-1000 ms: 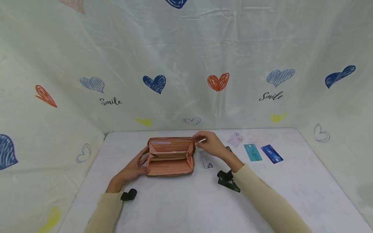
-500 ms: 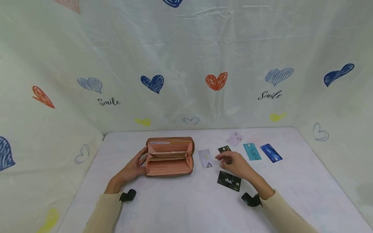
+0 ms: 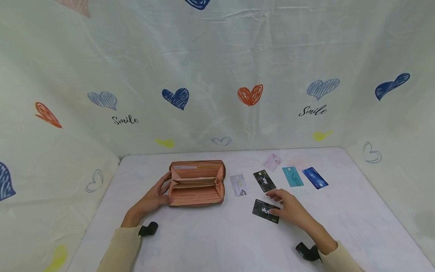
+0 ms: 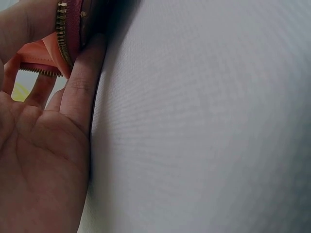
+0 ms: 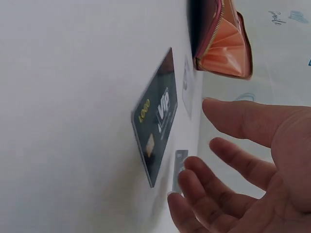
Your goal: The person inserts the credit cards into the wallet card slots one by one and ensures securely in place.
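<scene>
left hand (image 3: pixel 153 196) holds a metal-zipped wallet (image 3: pixel 196 193); 6 rectangular cards (image 3: pixel 264 181) lie flat.

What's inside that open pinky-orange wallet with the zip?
Inside the open salmon-pink zip-around wallet, a pale lilac strip and an orange-yellow strip show along the far side, beyond the pinkish middle divider. Anything deeper in its pockets is covered, so I can't tell.

Left hand (image 3: pixel 152 198) on pink wallet (image 3: pixel 197 195)
</scene>
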Motion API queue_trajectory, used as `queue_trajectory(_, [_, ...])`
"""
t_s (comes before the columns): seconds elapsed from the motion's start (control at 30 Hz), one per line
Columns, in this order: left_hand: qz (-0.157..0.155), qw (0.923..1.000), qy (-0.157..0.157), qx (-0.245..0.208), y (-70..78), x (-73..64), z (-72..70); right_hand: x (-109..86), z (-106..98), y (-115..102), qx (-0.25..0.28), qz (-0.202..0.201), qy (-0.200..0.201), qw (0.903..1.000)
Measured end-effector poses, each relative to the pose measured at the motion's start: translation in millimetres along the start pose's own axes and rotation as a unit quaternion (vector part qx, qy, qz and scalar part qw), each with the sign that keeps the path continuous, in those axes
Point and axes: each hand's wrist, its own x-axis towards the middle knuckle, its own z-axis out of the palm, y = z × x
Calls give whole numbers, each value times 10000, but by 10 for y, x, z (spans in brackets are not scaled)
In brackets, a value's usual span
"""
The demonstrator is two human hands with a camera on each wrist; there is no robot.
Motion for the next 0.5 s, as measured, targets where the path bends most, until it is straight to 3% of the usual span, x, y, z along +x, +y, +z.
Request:
queue_trajectory(0.23, [48,10000,-35,45,-13,3,-8,-58,70,61,-125,155,-168,9997])
queue_trajectory(0.5, [50,10000,-40,36,-12,-9,-5,-29,188,47,-530,332,-87,9980])
